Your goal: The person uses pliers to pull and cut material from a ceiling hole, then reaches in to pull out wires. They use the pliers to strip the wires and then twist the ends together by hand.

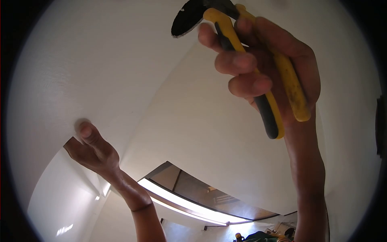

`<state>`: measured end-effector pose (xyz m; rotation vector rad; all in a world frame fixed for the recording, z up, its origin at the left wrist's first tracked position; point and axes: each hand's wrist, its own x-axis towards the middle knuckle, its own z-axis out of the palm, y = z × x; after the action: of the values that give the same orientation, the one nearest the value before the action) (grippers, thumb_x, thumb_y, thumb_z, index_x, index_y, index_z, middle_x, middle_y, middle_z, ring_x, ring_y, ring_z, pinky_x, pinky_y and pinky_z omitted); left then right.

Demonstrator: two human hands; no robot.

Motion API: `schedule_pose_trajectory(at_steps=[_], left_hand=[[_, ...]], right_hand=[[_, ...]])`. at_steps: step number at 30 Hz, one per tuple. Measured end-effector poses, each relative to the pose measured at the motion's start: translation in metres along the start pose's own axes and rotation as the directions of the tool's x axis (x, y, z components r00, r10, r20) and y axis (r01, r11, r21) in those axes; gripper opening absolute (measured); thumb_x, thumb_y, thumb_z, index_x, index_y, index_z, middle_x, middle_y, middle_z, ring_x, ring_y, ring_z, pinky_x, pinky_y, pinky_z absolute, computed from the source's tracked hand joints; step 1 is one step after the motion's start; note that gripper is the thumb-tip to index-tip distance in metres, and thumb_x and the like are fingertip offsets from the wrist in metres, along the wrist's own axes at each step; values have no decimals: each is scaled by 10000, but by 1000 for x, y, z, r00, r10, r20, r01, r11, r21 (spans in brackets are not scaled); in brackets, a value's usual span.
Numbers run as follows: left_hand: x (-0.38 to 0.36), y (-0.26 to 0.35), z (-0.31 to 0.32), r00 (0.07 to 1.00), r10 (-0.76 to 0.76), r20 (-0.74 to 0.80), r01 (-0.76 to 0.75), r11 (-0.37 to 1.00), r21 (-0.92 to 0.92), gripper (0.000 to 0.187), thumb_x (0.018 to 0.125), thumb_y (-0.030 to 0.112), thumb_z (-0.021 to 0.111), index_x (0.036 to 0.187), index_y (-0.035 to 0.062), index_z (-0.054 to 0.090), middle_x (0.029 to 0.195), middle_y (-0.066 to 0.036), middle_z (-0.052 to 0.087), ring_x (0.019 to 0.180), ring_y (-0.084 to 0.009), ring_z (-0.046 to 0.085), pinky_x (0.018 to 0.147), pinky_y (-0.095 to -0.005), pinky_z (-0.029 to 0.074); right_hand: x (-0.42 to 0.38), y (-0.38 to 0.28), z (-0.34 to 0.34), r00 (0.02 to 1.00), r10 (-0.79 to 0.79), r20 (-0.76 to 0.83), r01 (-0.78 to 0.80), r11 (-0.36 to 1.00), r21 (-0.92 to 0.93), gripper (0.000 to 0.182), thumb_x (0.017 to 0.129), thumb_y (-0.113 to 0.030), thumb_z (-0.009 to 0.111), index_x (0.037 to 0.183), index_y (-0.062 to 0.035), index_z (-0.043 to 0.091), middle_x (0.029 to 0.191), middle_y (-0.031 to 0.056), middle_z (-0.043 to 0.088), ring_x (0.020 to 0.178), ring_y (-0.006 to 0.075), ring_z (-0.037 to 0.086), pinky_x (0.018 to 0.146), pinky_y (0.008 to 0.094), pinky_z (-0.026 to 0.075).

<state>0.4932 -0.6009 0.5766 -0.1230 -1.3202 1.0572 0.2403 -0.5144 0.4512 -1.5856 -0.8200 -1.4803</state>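
Observation:
Yellow-and-black-handled pliers [292, 88] are in my right hand [246, 64], with fingers wrapped round one handle and the palm and thumb side against the other. The handles stand somewhat apart. The dark head of the pliers is partly cut off by the top of the view, next to a black round hole [187, 20] with a rough edge in a white panel [100, 52]. Over at the left edge of that panel, my left hand [96, 149] has its thumb against the near face. Its fingers go out of sight behind the edge.
A bright strip light [181, 203] runs below, beside a dark-framed opening [201, 187]. At the bottom lies a green item [258, 237] with small yellow and dark objects about it. Pale walls curve round, with a dark object [380, 127] at the right edge.

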Motion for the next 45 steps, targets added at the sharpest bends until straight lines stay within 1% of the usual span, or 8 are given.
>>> schedule_pose_trajectory(at_steps=[4, 8, 11, 29, 32, 34, 38, 45], left_hand=[[-8, -14, 4, 998, 60, -35, -60, 998, -11, 614, 934, 536, 428, 1048, -58, 532, 849, -108, 493, 700, -178, 473, 637, -297, 425], [-20, -23, 3, 998, 59, 13, -60, 998, 17, 532, 958, 472, 430, 974, -46, 554, 886, -128, 495, 757, -212, 497, 695, -340, 436], [-25, -20, 0, 999, 10, 49, -11, 1000, 25, 509, 965, 458, 423, 964, -34, 551, 880, -125, 498, 785, -218, 503, 709, -348, 436], [-34, -27, 0, 991, -114, 65, 118, 990, -72, 663, 918, 511, 488, 1218, -80, 480, 1118, -212, 518, 975, -296, 566, 793, -375, 478], [-33, -26, -3, 985, -147, 92, 153, 986, -61, 662, 909, 516, 503, 1187, -85, 495, 1087, -200, 523, 951, -285, 572, 776, -371, 481], [-30, -28, -5, 978, -168, 123, 176, 982, -61, 677, 901, 529, 510, 1178, -89, 496, 1067, -195, 524, 941, -279, 575, 760, -366, 485], [-29, -27, -10, 951, -249, 184, 258, 966, -26, 732, 888, 560, 508, 1198, -103, 473, 1068, -200, 520, 945, -282, 577, 742, -358, 495], [-33, -27, 6, 999, 34, -21, -38, 972, -232, 581, 884, 527, 543, 903, -52, 490, 551, 27, 391, 461, -42, 337, 455, -185, 309]], right_hand=[[14, 55, 2, 882, -131, -454, 34, 976, -215, 130, 761, -22, 567, 875, 4, 510, 814, 123, 542, 592, 200, 582, 510, 332, 476], [19, 56, -57, 850, -455, -267, -517, -621, -589, 420, 678, 7, 602, 1088, 69, 532, 825, 212, 582, 608, 322, 621, 582, 412, 503], [14, 28, -42, 870, -389, -303, -493, -716, -495, 397, 709, -34, 614, 1085, 65, 534, 810, 198, 597, 601, 310, 616, 606, 410, 510], [-1, 48, -20, 947, 24, -321, -59, 993, -99, 451, 798, -122, 599, 1185, 2, 403, 900, 97, 518, 546, 148, 487, 488, 284, 437], [10, 75, -89, 870, -481, -107, -434, -647, -626, 535, 704, 14, 600, 1204, 15, 411, 799, 150, 560, 583, 216, 586, 496, 327, 474], [15, 37, -66, 884, -443, -151, -466, -806, -365, 530, 703, -17, 598, 1207, 9, 437, 780, 169, 577, 625, 285, 624, 526, 367, 500], [18, 22, -49, 800, -461, -385, -600, -619, -507, 620, 704, -1, 538, 1304, -43, 389, 861, 166, 566, 573, 270, 605, 508, 380, 482], [-9, 35, -45, 937, 62, -344, -107, 988, -115, 491, 765, -82, 504, 1243, -21, 409, 849, 68, 504, 532, 100, 453, 467, 251, 393]])
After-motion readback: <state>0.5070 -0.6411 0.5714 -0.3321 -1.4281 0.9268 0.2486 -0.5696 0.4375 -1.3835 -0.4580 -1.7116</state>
